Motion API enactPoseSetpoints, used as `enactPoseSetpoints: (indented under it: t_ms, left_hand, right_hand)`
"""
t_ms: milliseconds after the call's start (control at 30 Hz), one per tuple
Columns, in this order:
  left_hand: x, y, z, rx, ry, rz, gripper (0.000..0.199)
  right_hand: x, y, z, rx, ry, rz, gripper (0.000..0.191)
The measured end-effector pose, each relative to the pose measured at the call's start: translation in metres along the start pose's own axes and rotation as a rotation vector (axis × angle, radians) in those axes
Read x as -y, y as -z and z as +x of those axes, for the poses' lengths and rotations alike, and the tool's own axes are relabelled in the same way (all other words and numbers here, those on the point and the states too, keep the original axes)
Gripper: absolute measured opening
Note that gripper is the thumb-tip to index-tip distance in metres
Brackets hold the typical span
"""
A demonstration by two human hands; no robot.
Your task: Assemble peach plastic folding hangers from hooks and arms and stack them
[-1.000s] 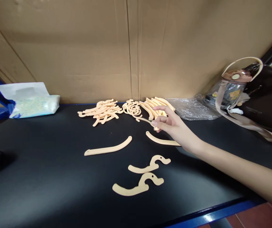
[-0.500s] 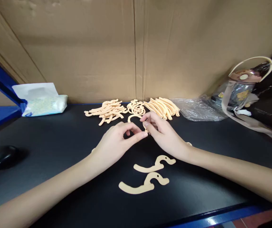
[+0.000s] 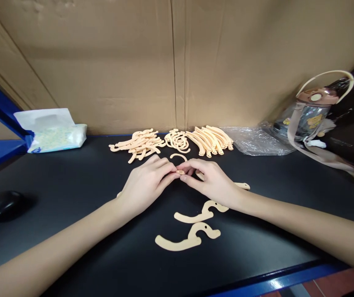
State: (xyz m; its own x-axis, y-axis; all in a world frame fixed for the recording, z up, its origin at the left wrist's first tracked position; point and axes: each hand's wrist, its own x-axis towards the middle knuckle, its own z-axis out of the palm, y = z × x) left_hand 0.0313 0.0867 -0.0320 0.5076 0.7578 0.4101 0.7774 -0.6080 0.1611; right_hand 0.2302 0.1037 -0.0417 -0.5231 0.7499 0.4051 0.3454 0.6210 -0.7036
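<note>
My left hand (image 3: 147,181) is closed, thumb and forefinger pinching the near end of a peach plastic hanger hook (image 3: 178,156). From the other side my right hand (image 3: 212,177) pinches the same small end, so the fingertips of both hands nearly meet. The hook's curve shows beyond the fingers. Beneath my right hand lies a hanger arm (image 3: 243,185), mostly covered. Two flat duck-shaped pieces with a long curved tail lie closer to me: an upper one (image 3: 192,218) and a lower one (image 3: 178,245). A sliver of another peach piece shows beside my left wrist.
At the back sit a pile of hanger arms (image 3: 142,144), a small heap of hooks (image 3: 177,141) and a stack of curved arms (image 3: 212,140). Clear plastic bag (image 3: 257,140), strapped bottle (image 3: 312,113) stand right; a tissue pack (image 3: 57,138) and black mouse (image 3: 2,205) lie left.
My hands have come closer together, and my right hand has shifted slightly toward me. The hook has turned and tipped flatter; more of the hanger arm under my right hand shows.
</note>
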Motion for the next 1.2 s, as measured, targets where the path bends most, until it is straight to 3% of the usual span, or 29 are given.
enactPoseSetpoints:
  t_ms: [333, 533, 633, 867, 1200]
  left_hand:
    - [-0.006, 0.003, -0.007, -0.040, 0.079, 0.050, 0.017]
    - [-0.004, 0.005, -0.011, -0.005, 0.178, 0.113, 0.038]
    - [-0.003, 0.004, -0.011, 0.029, 0.201, 0.105, 0.038]
    - [-0.005, 0.001, -0.009, 0.090, 0.215, -0.011, 0.019]
    - [-0.008, 0.000, -0.008, 0.116, 0.196, -0.239, 0.019]
  right_hand:
    - [-0.007, 0.004, 0.000, 0.021, -0.004, -0.131, 0.007]
    - [-0.010, 0.003, 0.001, -0.011, 0.048, -0.178, 0.007]
    - [-0.010, 0.003, 0.002, -0.018, 0.078, -0.200, 0.007]
    - [-0.009, 0.003, 0.003, -0.005, 0.073, -0.205, 0.006]
    - [-0.007, 0.003, 0.003, 0.033, 0.125, -0.214, 0.009]
